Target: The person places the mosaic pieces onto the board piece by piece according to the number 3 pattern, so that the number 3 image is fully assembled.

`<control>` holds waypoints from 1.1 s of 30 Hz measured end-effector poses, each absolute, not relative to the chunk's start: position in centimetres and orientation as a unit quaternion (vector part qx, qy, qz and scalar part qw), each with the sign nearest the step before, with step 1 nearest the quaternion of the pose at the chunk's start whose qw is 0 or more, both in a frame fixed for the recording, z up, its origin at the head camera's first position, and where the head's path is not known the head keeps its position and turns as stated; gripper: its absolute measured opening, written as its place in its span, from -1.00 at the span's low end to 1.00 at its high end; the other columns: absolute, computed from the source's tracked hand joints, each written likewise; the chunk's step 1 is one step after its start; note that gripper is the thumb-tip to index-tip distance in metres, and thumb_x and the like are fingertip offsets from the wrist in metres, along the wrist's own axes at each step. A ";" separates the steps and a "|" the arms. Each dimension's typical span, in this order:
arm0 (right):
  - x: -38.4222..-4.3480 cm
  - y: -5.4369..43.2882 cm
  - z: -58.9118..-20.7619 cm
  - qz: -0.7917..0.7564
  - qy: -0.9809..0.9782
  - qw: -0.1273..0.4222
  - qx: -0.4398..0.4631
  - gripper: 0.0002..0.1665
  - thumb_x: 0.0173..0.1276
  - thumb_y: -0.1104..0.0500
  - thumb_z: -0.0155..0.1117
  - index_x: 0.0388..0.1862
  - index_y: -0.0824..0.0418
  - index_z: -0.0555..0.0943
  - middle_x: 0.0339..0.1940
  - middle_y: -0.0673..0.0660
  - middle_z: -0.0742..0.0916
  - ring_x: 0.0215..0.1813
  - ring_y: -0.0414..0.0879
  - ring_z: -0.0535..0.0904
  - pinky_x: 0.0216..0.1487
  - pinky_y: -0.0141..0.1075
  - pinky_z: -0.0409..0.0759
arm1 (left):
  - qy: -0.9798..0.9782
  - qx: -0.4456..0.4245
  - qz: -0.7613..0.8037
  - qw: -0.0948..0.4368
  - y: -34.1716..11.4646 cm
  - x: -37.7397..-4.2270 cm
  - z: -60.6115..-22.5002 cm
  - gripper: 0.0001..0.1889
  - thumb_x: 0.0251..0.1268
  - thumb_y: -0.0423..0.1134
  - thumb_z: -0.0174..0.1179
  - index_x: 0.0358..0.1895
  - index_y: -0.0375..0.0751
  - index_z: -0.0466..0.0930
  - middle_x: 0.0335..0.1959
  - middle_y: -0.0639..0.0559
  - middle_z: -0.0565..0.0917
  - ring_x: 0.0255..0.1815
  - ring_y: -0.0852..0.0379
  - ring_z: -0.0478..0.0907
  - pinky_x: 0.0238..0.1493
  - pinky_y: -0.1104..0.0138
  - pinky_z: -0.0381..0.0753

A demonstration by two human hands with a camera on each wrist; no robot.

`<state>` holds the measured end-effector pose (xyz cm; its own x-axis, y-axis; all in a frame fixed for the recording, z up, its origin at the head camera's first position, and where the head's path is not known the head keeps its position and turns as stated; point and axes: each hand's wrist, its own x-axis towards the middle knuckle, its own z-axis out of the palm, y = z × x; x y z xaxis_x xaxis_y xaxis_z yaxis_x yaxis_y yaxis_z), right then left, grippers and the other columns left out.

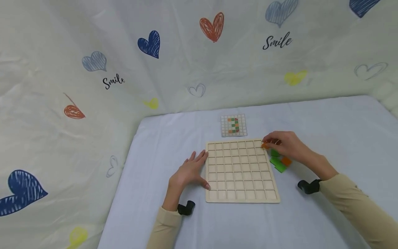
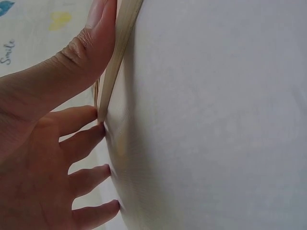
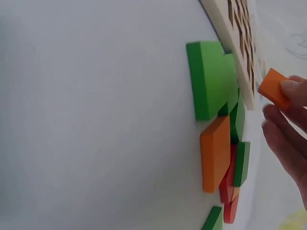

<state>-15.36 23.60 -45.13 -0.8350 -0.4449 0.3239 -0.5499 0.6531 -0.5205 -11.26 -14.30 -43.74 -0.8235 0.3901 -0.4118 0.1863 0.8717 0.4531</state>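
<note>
A square wooden grid board (image 1: 237, 167) with bare cells lies on the white-covered table. My left hand (image 1: 189, 171) rests at its left edge, fingers spread and thumb touching the rim; in the left wrist view the thumb (image 2: 91, 48) lies along the board's side. Over the board's far right corner, my right hand (image 1: 287, 143) pinches an orange square tile (image 3: 276, 88) between thumb and fingers. Below that hand, green tiles (image 1: 277, 163) and another orange tile (image 1: 286, 161) lie beside the board. The right wrist view also shows red tiles (image 3: 228, 177) among them.
Behind the board lies a small pattern card (image 1: 234, 125) with a gridded figure in orange, green and red squares. A white cloth backdrop (image 1: 183, 69) printed with hearts stands behind and left of the table. Each wrist wears a black camera mount (image 1: 186, 208).
</note>
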 end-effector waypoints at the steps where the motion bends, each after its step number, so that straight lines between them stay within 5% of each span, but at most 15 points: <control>1: -15.3 23.5 -45.0 0.319 -0.906 0.073 0.269 -0.79 0.20 0.43 0.50 -0.19 0.24 0.78 -0.32 -0.02 0.80 -0.35 -0.21 0.66 -0.32 -0.43 0.68 | 0.934 0.154 0.201 0.253 -14.3 -11.2 -43.7 0.36 -0.20 0.01 0.71 0.70 0.02 -0.06 0.73 0.13 -0.07 0.74 -0.09 -0.27 0.68 -0.12 -0.11; 15: -15.0 21.1 -44.3 0.363 -0.908 -0.052 0.205 -0.79 0.34 0.34 0.42 -0.05 0.28 0.78 -0.08 0.23 0.83 -0.19 0.01 0.79 -0.23 -0.44 0.67 | 0.931 0.157 0.205 0.257 -14.6 -11.2 -43.7 0.37 -0.19 0.02 0.70 0.70 0.01 -0.07 0.73 0.12 -0.08 0.74 -0.10 -0.29 0.69 -0.11 -0.15; 33: -15.5 19.0 -44.8 0.374 -0.895 -0.063 0.234 -0.63 0.25 0.31 0.53 0.05 0.31 0.75 -0.03 0.21 0.82 -0.13 -0.01 0.78 -0.08 -0.40 0.73 | 0.937 0.150 0.187 0.252 -14.2 -11.5 -43.8 0.37 -0.22 0.01 0.71 0.70 0.03 -0.05 0.73 0.12 -0.06 0.74 -0.09 -0.27 0.69 -0.11 -0.11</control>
